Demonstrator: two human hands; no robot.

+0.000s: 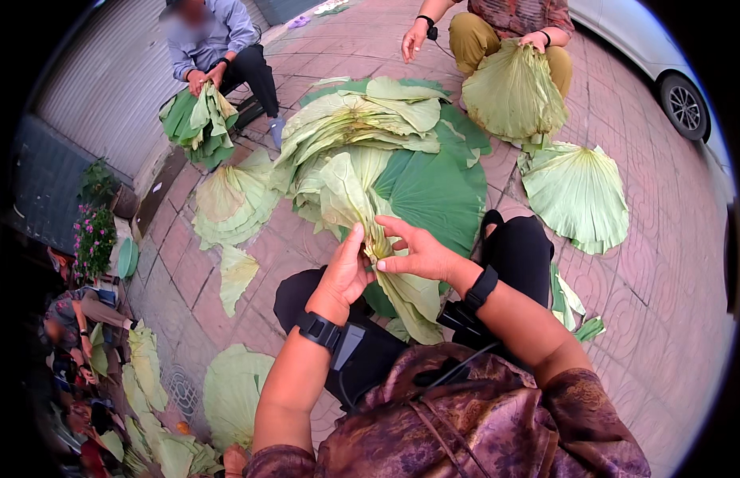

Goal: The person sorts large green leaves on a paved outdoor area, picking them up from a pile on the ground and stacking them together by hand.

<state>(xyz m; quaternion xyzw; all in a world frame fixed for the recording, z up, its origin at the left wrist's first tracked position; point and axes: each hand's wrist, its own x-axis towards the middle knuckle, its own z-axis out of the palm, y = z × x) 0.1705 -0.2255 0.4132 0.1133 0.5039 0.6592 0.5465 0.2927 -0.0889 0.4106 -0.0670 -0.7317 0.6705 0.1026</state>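
A gathered bunch of pale green, dried-looking lotus leaves (344, 191) is pinched narrow between my hands, its folds fanning out above and below. My left hand (344, 275) is closed around the bunch's left side, with the thumb up against it and some fingers hidden. From the right, my right hand (420, 253) grips the narrow part between thumb and fingers. Just beyond my hands lies a big heap of stacked lotus leaves (362, 123), pale and layered on top. A broad dark green leaf (429, 191) spreads out at its right side.
Across the heap, one person (509, 24) holds a fan of leaves (517, 92); another (218, 40) handles a bundle at the far left. More leaf piles lie at right (577, 195) and left (238, 199) on the paving. A parked car (665, 56) stands far right.
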